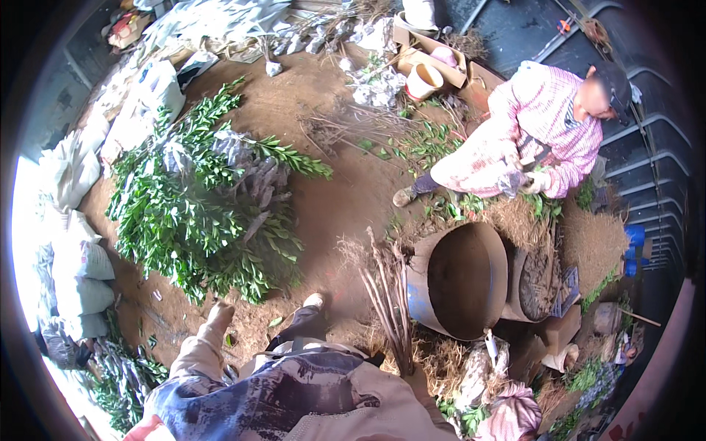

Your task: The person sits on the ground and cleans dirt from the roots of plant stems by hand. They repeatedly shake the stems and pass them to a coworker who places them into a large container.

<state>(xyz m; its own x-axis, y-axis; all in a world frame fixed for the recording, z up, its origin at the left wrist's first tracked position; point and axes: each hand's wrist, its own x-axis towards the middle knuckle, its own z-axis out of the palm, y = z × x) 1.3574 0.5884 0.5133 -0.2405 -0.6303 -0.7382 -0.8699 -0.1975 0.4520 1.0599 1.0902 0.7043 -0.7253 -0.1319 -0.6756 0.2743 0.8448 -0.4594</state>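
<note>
My left hand (221, 313), in a beige covering like the forearm, reaches forward beside a large heap of leafy green seedlings (204, 220). Nothing is clearly seen in it, and the set of its fingers is too unclear to read. Grey plastic film (259, 187) wraps parts of the heap. To my right, several bare brown stems (389, 308) stand in a bundle close to my body, with fine roots at their far end. Their near end meets my right side, where my right hand is out of view.
A seated co-worker (551, 132) at the right handles a plastic-wrapped bundle (510, 182). A large open drum (413, 297) stands beside the stems. White sacks (88, 262) line the left. Farther off are a cream bucket (423, 81), a cardboard box (436, 55) and scattered twigs (358, 121).
</note>
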